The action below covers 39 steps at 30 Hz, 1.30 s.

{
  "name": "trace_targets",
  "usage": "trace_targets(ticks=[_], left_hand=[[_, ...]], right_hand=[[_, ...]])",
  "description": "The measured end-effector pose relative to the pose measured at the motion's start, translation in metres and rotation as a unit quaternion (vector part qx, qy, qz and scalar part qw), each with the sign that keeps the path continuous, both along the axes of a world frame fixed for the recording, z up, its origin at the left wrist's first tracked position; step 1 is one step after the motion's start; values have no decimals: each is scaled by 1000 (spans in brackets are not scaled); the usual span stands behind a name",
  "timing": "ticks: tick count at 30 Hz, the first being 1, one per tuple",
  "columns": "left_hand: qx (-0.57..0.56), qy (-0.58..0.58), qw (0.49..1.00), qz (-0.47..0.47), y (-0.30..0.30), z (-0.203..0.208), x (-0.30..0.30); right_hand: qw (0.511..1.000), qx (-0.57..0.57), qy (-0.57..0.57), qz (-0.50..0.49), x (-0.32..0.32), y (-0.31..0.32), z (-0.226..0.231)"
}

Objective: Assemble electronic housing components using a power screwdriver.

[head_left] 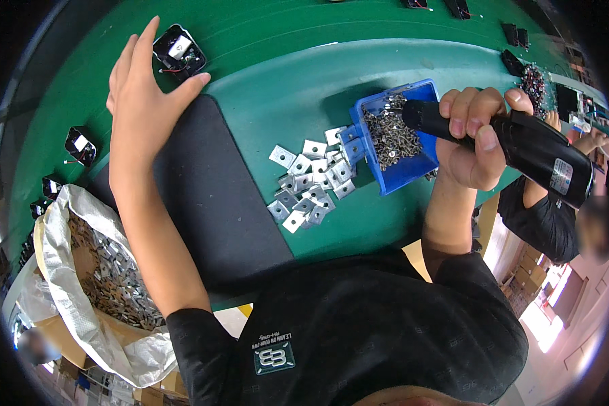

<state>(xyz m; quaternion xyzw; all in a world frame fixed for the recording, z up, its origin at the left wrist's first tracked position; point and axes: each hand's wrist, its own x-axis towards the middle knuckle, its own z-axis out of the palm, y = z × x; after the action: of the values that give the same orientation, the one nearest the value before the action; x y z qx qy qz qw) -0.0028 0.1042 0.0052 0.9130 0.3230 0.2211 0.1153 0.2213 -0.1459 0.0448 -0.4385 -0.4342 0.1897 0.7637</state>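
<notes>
On the green worktop (pixel 250 88), a black casing (pixel 178 51) lies between the spread left hand's (pixel 142 91) thumb and fingers. The right hand (pixel 477 139) grips a black driver (pixel 538 152) by the screws (pixel 389 135); keeping it square would serve best.

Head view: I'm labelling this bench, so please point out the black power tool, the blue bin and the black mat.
Black power tool (pixel 536 153): head view, on its body.
Blue bin (pixel 403 178): head view, on its near wall.
Black mat (pixel 220 193): head view, on its bare surface.
</notes>
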Motion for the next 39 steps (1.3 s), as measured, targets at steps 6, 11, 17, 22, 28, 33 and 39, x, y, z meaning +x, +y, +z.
trace_targets(ticks=[6,11,17,22,28,33,39], left_hand=[[-60,5,984,-169,-64,43,3],[-196,29,959,-202,-99,27,-4],[-146,72,971,-176,-108,23,-7],[-204,53,963,-167,-108,21,0],[-231,-4,964,-135,-95,18,14],[-279,-144,947,-65,-62,17,59],[-194,-227,953,-48,-16,-10,129]], right_hand=[[1000,-13,-10,-23,9,-8,-5],[999,29,17,40,11,-7,-2],[996,63,22,62,13,-17,7],[993,85,6,81,19,-26,19],[995,76,16,59,15,-27,20],[996,72,48,26,2,-25,27],[995,38,77,57,-9,-27,29]])
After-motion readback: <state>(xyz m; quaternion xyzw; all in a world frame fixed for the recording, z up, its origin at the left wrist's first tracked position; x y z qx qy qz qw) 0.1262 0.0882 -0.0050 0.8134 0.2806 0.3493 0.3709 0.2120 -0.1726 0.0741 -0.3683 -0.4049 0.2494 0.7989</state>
